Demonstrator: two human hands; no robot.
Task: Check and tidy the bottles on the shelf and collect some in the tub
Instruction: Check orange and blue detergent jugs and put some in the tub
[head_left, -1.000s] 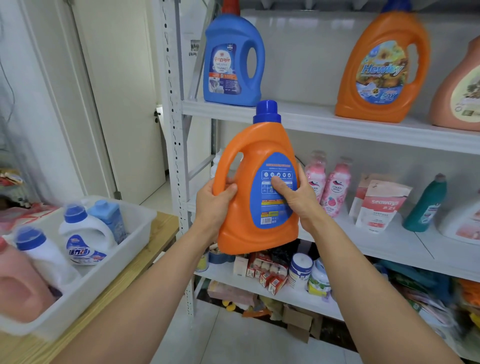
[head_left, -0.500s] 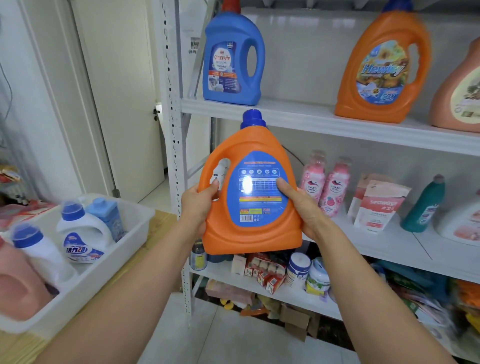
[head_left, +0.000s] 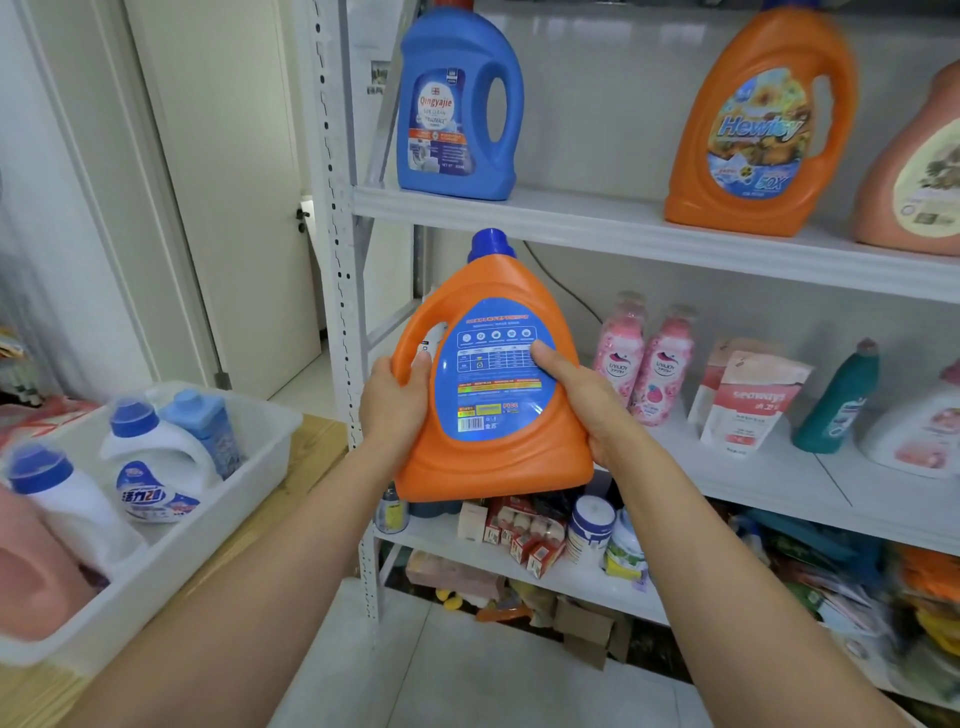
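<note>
Between the shelf (head_left: 623, 234) and the viewer, in front of the middle tier, the orange bottle (head_left: 498, 457) is held near upright, clear of every surface, with its back label (head_left: 493, 364) facing the camera and its blue cap (head_left: 491, 244) just below the upper board. On the left grip (head_left: 395, 410) the fingers curl round the moulded handle (head_left: 410, 332) at the bottle's left edge. On the right grip (head_left: 587, 410) the palm lies against the right flank, thumb across the label, fingers out of sight behind. Both are clamped on the bottle. Handling, as a judgement: a jug of this bulk is likely heavy if full, with liquid that shifts when tilted; the walls look like stiff moulded plastic, glossy and probably slippery on the flanks. Take the load through the handle and steady the base or flank with the other grip; avoid lifting by the cap. The white tub (head_left: 260, 462) stands on the wooden worktop (head_left: 319, 447) to the left, well apart, with several bottles already in it
</note>
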